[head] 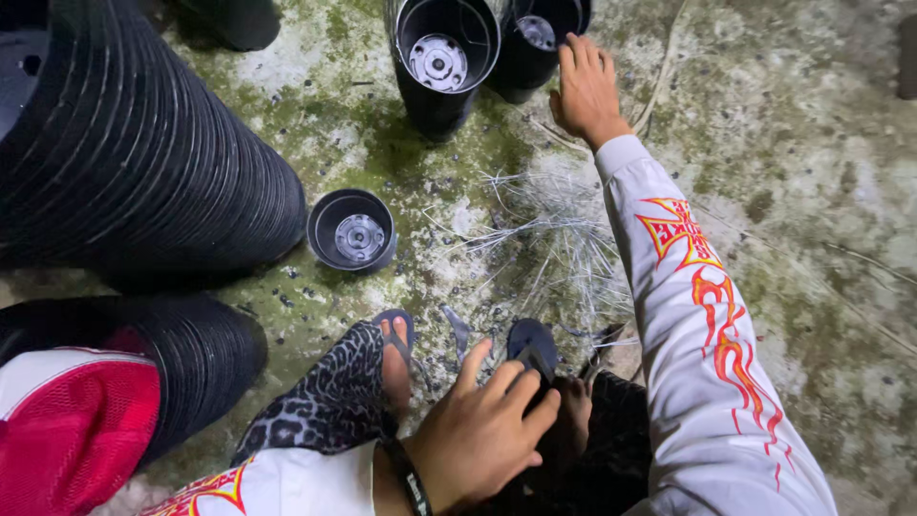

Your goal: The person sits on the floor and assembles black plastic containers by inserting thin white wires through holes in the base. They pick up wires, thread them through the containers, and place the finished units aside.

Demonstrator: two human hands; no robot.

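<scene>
My right hand (pixel 585 88) stretches forward and rests its fingers on the rim of a black plastic pot (pixel 535 43) at the top of the view. Beside that pot stands a taller stack of black pots (pixel 441 59) with a grey perforated base showing inside. My left hand (pixel 480 432) hangs low near my knees, fingers loosely curled, holding nothing I can see. A single short black pot (pixel 352 229) sits alone on the mossy concrete floor (pixel 812 143). A bundle of thin pale wires or strips (pixel 559 234) lies on the floor under my right arm.
Two long ribbed stacks of nested black pots lie at left, one large (pixel 143 153) and one lower (pixel 191 354). A red mesh cap (pixel 72 430) is at bottom left. My feet in dark sandals (pixel 530 344) stand at the bottom centre.
</scene>
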